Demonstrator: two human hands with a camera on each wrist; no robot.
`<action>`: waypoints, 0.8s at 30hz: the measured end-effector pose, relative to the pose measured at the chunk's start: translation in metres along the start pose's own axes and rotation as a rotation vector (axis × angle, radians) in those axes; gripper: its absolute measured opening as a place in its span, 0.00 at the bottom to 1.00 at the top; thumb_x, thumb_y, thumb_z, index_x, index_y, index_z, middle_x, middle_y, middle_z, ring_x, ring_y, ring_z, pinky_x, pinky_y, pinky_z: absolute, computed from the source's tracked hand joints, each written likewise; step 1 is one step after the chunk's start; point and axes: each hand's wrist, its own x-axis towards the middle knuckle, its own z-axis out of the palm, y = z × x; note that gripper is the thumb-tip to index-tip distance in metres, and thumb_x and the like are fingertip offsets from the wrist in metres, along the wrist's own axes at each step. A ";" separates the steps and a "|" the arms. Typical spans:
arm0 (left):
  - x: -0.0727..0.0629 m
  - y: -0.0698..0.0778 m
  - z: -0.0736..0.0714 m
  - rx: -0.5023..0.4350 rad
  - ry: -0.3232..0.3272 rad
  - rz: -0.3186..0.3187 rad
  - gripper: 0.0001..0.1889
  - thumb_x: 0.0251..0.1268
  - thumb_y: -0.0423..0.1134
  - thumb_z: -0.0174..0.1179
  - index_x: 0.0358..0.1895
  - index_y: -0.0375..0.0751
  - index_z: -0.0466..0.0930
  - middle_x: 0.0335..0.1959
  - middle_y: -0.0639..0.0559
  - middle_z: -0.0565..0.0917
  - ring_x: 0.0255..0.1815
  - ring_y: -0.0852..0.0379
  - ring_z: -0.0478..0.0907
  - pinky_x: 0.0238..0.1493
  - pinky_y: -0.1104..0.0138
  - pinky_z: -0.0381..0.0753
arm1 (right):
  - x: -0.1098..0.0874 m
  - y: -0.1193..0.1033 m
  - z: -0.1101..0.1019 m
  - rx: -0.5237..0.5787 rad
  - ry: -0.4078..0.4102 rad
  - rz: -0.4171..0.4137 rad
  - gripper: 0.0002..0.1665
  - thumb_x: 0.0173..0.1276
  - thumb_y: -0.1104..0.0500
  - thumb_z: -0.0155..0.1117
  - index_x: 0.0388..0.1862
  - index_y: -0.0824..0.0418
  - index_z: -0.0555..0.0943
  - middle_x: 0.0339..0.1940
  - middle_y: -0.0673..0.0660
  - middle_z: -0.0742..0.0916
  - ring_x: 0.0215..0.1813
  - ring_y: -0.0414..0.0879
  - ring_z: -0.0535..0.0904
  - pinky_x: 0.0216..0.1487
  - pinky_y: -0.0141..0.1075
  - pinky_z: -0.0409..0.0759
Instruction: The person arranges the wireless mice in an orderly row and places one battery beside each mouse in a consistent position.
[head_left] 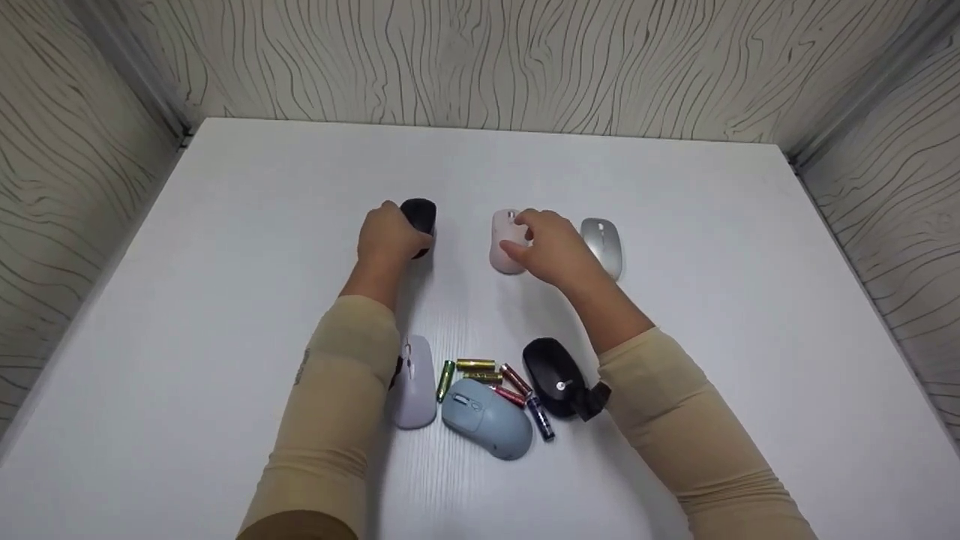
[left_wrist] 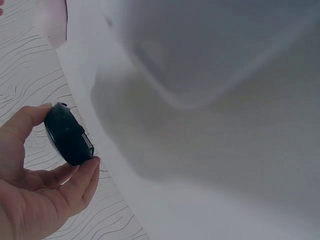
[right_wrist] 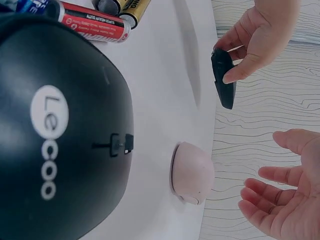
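In the head view my left hand (head_left: 385, 238) grips a black computer mouse (head_left: 420, 214) by its sides. The left wrist view shows that black mouse (left_wrist: 67, 134) tilted and raised off the table, between thumb and fingertips. My right hand (head_left: 553, 246) is over a pale pink mouse (head_left: 505, 257), covering part of its right side. In the right wrist view the fingers of my right hand (right_wrist: 285, 195) are spread, apart from the pink mouse (right_wrist: 194, 172), which rests on the table. A silver mouse (head_left: 604, 244) lies just right of that hand, partly behind the wrist.
Nearer on the white table (head_left: 187, 337) lie a lilac mouse (head_left: 418, 390), a light blue mouse (head_left: 495, 424) and a black Lecoo mouse (head_left: 551, 367). Several batteries (head_left: 476, 365) in gold, green, red and blue lie among them. Wood-patterned panels (head_left: 465, 67) surround the table.
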 end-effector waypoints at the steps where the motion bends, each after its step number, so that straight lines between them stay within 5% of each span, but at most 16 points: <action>1: 0.002 0.000 0.000 -0.002 -0.002 -0.011 0.38 0.48 0.46 0.64 0.60 0.27 0.62 0.54 0.35 0.73 0.55 0.44 0.71 0.54 0.58 0.71 | 0.001 0.000 0.001 0.000 -0.001 -0.002 0.30 0.64 0.48 0.58 0.61 0.62 0.69 0.48 0.62 0.78 0.49 0.53 0.73 0.47 0.44 0.75; 9: 0.014 0.000 0.003 0.003 -0.025 -0.063 0.37 0.49 0.45 0.64 0.61 0.27 0.62 0.55 0.35 0.72 0.55 0.43 0.71 0.53 0.58 0.73 | 0.004 -0.005 0.002 0.004 -0.021 0.001 0.31 0.64 0.48 0.58 0.62 0.61 0.68 0.52 0.62 0.77 0.53 0.53 0.73 0.51 0.44 0.74; 24: 0.013 0.005 0.008 0.096 -0.085 -0.094 0.35 0.49 0.43 0.64 0.58 0.25 0.65 0.52 0.34 0.72 0.53 0.41 0.71 0.52 0.57 0.74 | 0.005 -0.003 0.002 0.027 -0.017 -0.009 0.31 0.64 0.49 0.58 0.62 0.62 0.68 0.52 0.62 0.78 0.53 0.53 0.73 0.50 0.44 0.74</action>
